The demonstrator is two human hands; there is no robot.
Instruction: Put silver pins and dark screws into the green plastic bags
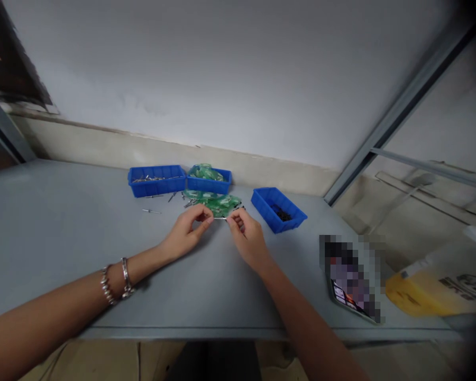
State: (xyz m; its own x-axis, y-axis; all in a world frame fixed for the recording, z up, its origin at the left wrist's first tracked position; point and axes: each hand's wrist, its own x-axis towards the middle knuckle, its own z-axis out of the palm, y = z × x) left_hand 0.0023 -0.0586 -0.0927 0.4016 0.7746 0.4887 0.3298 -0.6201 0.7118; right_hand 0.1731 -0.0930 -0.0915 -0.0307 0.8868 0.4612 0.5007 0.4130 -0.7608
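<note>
Silver-coloured metal rod (pixel 220 218): located at the centre of the frame, spanning the gap between the left hand (pixel 184 233) and the right hand (pixel 249 238). Long axis: approximately horizontal, running left to right across the frame, in line with the two sets of fingertips. Left-hand thumb and index finger: closed in a pinch on the left end. Right-hand thumb and index finger: closed on the right end; the curled fingers partly hide this end, so its exact seating cannot be told. Neither hand is nearer; both are in contact, one at each end. Green plastic bag (pixel 222 203): just above the rod in the frame. Right-hand blue bin (pixel 291 225): right of centre, apart from the right hand
</note>
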